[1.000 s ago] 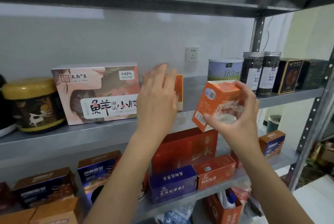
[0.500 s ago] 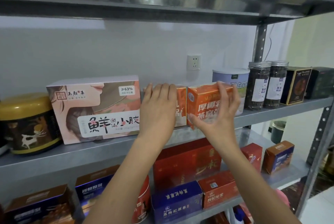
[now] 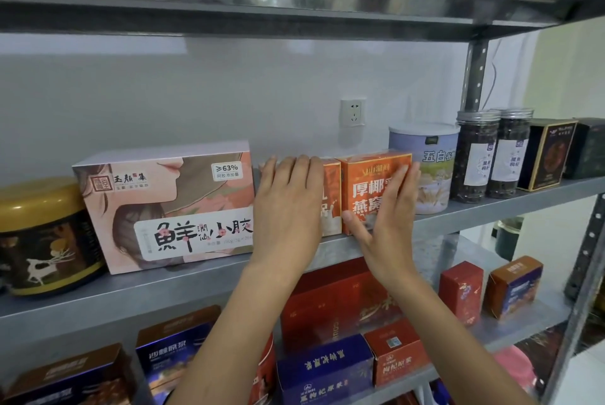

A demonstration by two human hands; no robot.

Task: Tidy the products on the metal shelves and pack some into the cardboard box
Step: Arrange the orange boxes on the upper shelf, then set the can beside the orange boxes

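Both your hands are flat, fingers straight, nothing clenched. Your left hand presses the half-hidden orange box, and your right hand presses the second orange box, upright on the metal shelf against its twin. Push unevenly and I'd bet it twists into the round tin just past your right fingertips. The pink box crowds your left hand's outer side. The only spare room looks to be back toward the wall, and the shelf lip's under your wrists.
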